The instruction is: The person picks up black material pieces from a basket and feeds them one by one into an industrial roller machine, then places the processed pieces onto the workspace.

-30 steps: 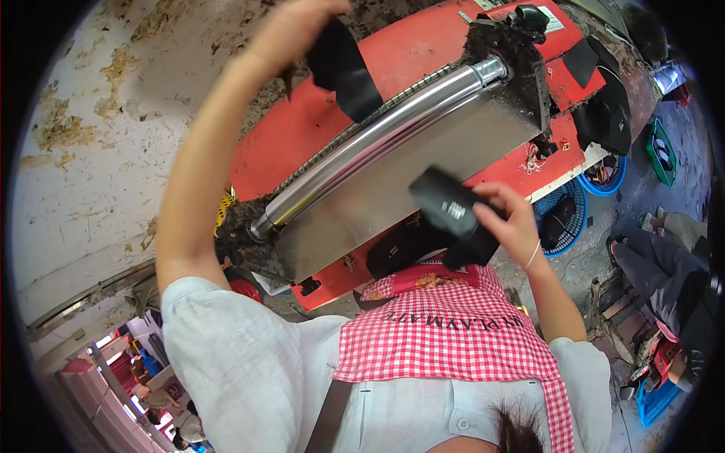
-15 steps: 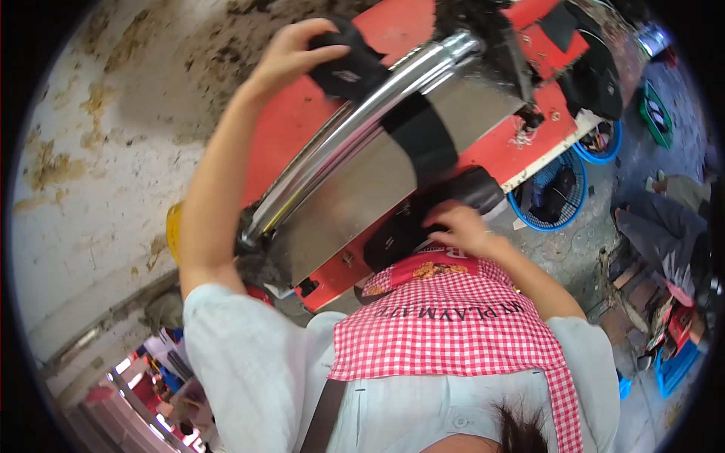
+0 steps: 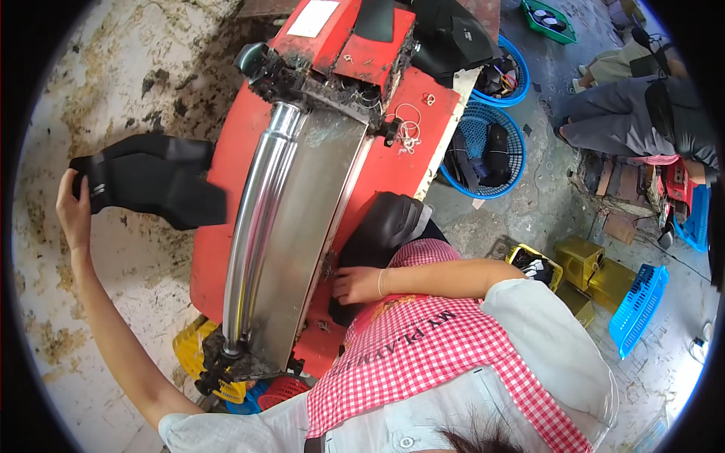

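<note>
A black moulded panel (image 3: 155,177) is out to the left of the red machine table (image 3: 215,264), over a pale, stained surface (image 3: 121,302); its right end overlaps the table's edge in this view, though whether the two touch cannot be told; the left hand (image 3: 74,211) pinches the panel's left end between thumb and fingers, the arm stretched well out; the right hand (image 3: 361,285) lies low by the lap, fingers bent against dark material beside a black curved piece (image 3: 381,226), and whether they grip anything cannot be told; that piece rests between the table's near edge and the red-checked apron (image 3: 415,332); along the table runs a shiny chrome roller (image 3: 253,234), with a flat metal plate (image 3: 302,211) just beside it; white threads (image 3: 408,132) lie on the red surface near the roller's upper end; farther right, on the floor, a round blue basket (image 3: 472,124) holds dark pieces, touching or just beside a second blue basket (image 3: 522,72); a green tray (image 3: 555,34) sits beyond them, and a person in grey trousers (image 3: 615,117) is at the far right.
</note>
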A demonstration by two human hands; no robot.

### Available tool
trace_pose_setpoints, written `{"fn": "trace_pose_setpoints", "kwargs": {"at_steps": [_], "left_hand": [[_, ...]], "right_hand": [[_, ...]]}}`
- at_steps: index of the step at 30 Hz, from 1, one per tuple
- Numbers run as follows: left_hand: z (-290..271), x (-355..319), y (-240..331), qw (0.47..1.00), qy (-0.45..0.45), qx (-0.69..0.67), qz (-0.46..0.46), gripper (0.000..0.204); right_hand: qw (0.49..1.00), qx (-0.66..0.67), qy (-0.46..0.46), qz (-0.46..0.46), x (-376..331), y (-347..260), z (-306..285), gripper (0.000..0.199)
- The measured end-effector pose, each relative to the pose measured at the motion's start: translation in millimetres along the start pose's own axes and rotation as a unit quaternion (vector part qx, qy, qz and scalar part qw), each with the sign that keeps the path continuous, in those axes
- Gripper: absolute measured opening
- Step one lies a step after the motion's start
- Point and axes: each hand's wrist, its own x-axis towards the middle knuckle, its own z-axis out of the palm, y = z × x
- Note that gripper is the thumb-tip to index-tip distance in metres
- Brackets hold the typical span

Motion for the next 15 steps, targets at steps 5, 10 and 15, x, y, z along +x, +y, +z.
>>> {"fn": "trace_pose_setpoints", "kwargs": {"at_steps": [5, 10, 15], "left_hand": [[57, -10, 107, 0.992, 0.015, -0.099, 0.081, 0.024], [141, -95, 171, 0.95, -0.225, -0.214, 0.019, 0.015], [164, -101, 190, 0.883, -0.329, -0.333, -0.035, 0.023]], "right_hand": [[0.916, 0.23, 0.108, 0.31, 11, -34, -124, 0.02], [0.836, 0.212, 0.243, 0.444, 23, 10, -180, 0.03], [0.84, 0.161, 0.201, 0.477, 62, 47, -194, 0.04]]}}
